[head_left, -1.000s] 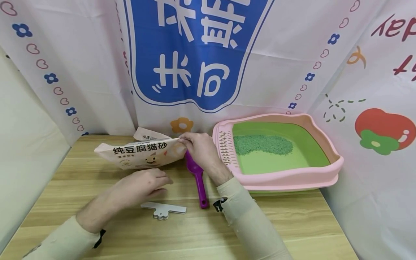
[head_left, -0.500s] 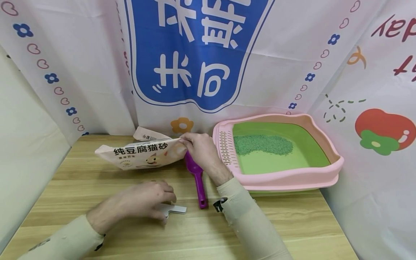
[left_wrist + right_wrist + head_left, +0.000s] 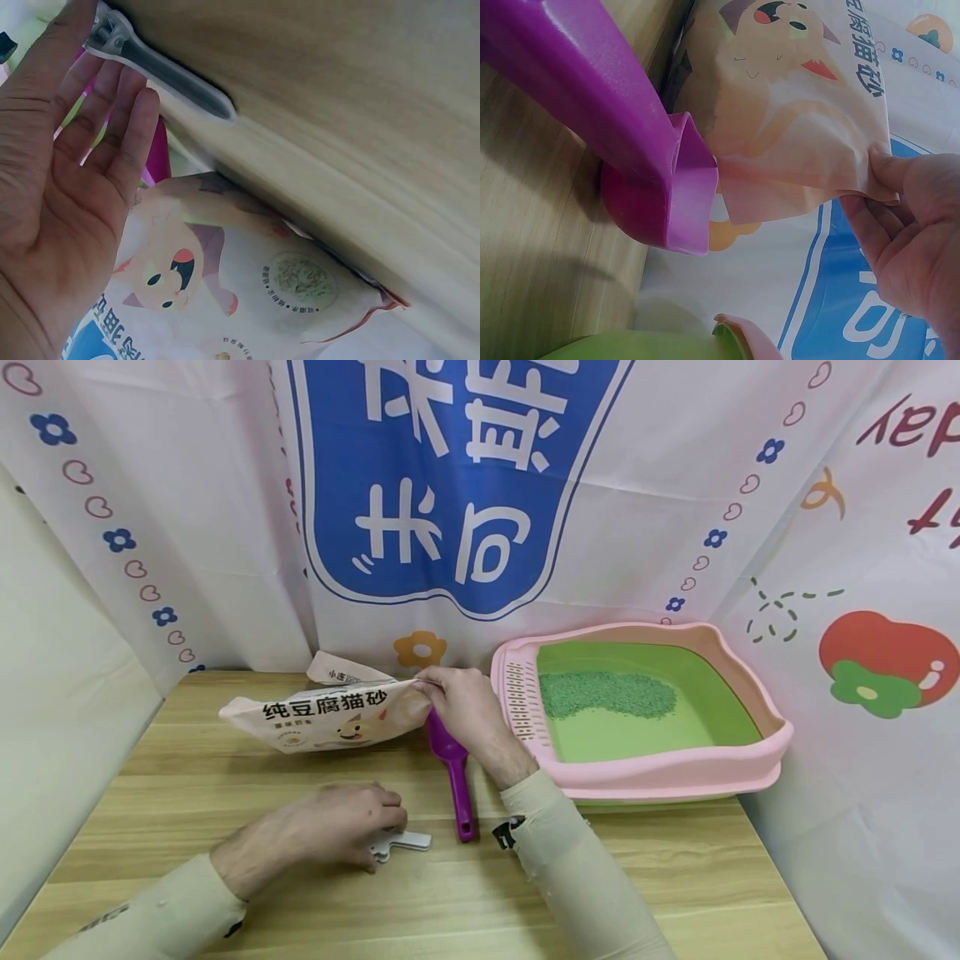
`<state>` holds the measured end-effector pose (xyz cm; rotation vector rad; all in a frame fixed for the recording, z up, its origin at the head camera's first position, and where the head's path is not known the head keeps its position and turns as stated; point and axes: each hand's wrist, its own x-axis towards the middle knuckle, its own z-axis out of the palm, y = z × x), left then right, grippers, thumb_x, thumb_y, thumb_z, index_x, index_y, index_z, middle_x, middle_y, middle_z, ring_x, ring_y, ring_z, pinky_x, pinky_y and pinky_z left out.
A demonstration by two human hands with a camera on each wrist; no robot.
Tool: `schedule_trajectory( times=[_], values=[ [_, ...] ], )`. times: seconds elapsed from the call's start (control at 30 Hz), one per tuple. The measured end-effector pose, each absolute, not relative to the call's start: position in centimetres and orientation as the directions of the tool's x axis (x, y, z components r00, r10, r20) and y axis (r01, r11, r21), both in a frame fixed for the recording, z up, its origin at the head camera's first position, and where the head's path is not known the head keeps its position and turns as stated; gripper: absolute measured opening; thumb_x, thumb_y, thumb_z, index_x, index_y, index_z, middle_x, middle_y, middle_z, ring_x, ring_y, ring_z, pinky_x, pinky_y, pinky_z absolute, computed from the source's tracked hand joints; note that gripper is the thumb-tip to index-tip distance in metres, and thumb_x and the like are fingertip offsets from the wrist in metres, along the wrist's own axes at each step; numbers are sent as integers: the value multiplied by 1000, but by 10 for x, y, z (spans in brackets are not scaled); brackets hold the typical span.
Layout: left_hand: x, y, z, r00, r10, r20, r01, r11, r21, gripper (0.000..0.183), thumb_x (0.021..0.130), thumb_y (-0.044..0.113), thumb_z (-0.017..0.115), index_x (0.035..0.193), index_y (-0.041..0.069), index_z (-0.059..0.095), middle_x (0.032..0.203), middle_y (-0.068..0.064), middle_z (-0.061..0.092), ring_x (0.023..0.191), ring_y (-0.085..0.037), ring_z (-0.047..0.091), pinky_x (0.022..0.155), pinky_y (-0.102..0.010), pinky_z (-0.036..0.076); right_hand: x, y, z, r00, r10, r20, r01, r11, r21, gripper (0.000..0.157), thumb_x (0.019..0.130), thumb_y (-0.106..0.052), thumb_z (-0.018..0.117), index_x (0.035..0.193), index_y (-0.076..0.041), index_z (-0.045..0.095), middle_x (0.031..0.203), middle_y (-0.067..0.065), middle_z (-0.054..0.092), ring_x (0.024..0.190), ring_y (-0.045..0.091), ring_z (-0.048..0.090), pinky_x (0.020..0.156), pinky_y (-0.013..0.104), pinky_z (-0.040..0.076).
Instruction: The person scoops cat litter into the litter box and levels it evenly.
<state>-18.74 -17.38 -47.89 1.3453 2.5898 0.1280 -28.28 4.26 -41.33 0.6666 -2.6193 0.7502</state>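
Note:
A white bag clip (image 3: 411, 841) lies on the table, partly covered by my left hand (image 3: 339, 828). In the left wrist view, the thumb and fingertips are around the middle of the clip (image 3: 180, 84). Behind that hand stands a printed cat litter bag (image 3: 322, 720), its top slack and tilted. My right hand (image 3: 467, 708) pinches the bag's upper right corner between thumb and fingers, as the right wrist view shows at the bag (image 3: 780, 142). The purple scoop (image 3: 459, 789) lies below the right hand, its head partly hidden by the bag and wrist.
A pink-rimmed litter box (image 3: 660, 772) stands at the right of the wooden table (image 3: 480, 910), with green litter (image 3: 615, 693) heaped toward its back. A printed cloth (image 3: 225, 510) hangs close behind the table.
My left hand has come down and toward me from in front of the bag onto the clip, with its fingers around it. The right hand keeps its pinch on the bag corner.

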Motion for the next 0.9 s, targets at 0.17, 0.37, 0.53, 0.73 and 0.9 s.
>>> schedule_trajectory(
  times=[0.17, 0.37, 0.53, 0.73, 0.9],
  values=[
    [-189, -175, -475, -546, 826, -136, 799, 563, 212, 36, 72, 34, 92, 99, 28, 70, 95, 15, 63, 78, 3, 51, 69, -19, 50, -283, 43, -413, -834, -343, 433, -519, 754, -403, 20, 103, -39, 66, 109, -27, 81, 106, -10, 83, 96, 13, 80, 83, 33, 63],
    [-191, -176, -470, -539, 834, -122, 798, 551, 245, 25, 77, 24, 85, 95, 28, 68, 88, 15, 61, 73, 3, 48, 63, -17, 45, -283, 43, -413, -828, -347, 440, -525, 755, -393, 20, 103, -38, 66, 108, -27, 81, 106, -10, 83, 98, 13, 80, 85, 33, 63],
    [-191, -176, -470, -545, 834, -93, 800, 550, 240, 19, 80, 19, 79, 92, 27, 67, 85, 15, 62, 71, 4, 49, 63, -18, 47, -283, 43, -413, -826, -349, 442, -528, 751, -395, 20, 103, -38, 66, 109, -27, 81, 107, -10, 83, 99, 12, 80, 86, 33, 63],
    [-194, -178, -470, -547, 836, -28, 806, 536, 250, 18, 82, 9, 77, 93, 22, 69, 87, 13, 67, 75, 3, 57, 68, -19, 54, -283, 44, -413, -827, -350, 440, -528, 751, -396, 19, 103, -38, 66, 108, -27, 81, 106, -10, 83, 99, 13, 80, 85, 34, 63],
    [-195, -182, -464, -556, 831, 8, 801, 532, 275, 20, 84, 6, 76, 95, 21, 71, 90, 12, 70, 80, -1, 65, 73, -21, 58, -282, 44, -413, -828, -355, 435, -528, 754, -391, 20, 104, -39, 65, 108, -27, 81, 107, -10, 83, 100, 12, 79, 87, 33, 63]
  ],
)
